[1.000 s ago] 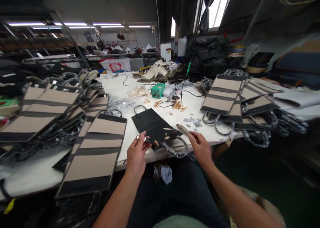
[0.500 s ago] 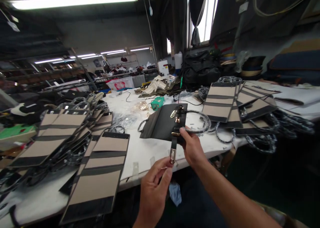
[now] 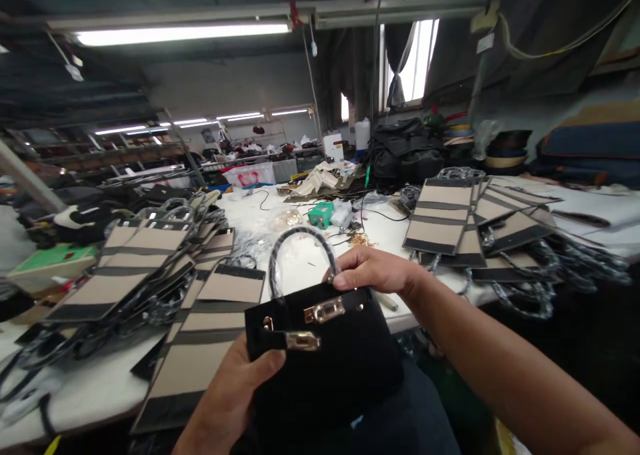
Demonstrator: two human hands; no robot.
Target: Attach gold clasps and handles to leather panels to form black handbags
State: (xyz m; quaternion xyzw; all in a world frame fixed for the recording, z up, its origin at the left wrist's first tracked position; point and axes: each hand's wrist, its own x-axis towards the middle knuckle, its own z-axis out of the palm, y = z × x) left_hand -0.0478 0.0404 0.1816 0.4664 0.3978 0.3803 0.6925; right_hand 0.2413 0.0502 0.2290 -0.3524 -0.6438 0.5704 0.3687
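A black handbag panel (image 3: 335, 368) hangs upright before me, over the table's front edge, with gold-coloured hardware on its face. My left hand (image 3: 227, 388) is closed on its left side, the thumb pressing near a strap with a metal clasp plate (image 3: 303, 340). Over the top edge, my right hand (image 3: 373, 270) grips the panel beside the base of the handle (image 3: 300, 231), which is wrapped in clear plastic and arches upward. Just under that edge sits a gold turn-lock plate (image 3: 325, 310). The right fingers are partly hidden behind the panel.
Stacked beige-and-black bag panels (image 3: 205, 368) lie on the left, more beige-and-black panels (image 3: 440, 215) on the right. A green box (image 3: 321, 214), clear plastic wrap and small gold parts (image 3: 361, 240) are on the white table (image 3: 390, 232) behind the bag.
The bag panel has come off the table toward me and turned upright, handle up. My left hand has moved from the strap's end to the panel's left side; the right now holds the top.
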